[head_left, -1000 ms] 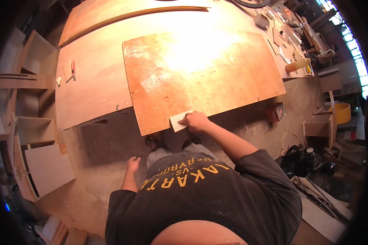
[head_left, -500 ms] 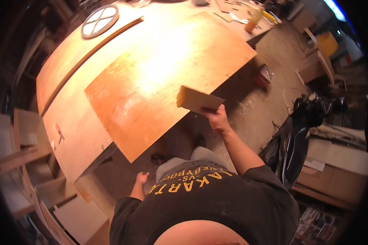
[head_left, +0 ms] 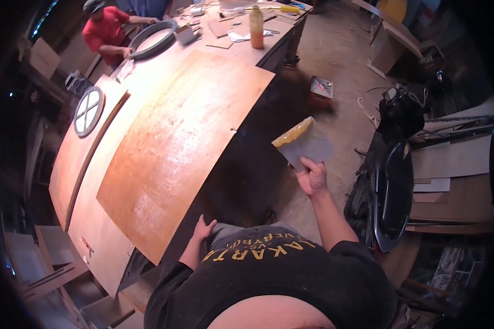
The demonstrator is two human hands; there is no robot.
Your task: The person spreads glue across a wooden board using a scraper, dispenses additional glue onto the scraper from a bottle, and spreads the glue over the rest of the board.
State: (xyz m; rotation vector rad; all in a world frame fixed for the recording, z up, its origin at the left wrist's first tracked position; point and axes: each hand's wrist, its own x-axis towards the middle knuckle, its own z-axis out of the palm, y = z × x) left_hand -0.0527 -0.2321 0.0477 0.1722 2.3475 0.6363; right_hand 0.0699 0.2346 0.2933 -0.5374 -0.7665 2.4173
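My right hand grips a flat grey spreader by its lower edge, off the front side of the table. Yellowish glue coats the spreader's far edge. Near my waist, my left hand is empty, its thumb and fingers partly spread. A wide plywood sheet with a glossy, wet-looking surface lies on the worktable, to the left of the spreader. The spreader and the sheet are apart.
A red tin stands on the floor beyond the spreader. A motorbike is parked at the right. A bottle stands on the table. Across it, a person in red holds an oval frame; another person is partly visible.
My right hand has lifted the spreader off the sheet's edge and moved it right, away from the table. The view has turned right, bringing the people and the motorbike into sight.
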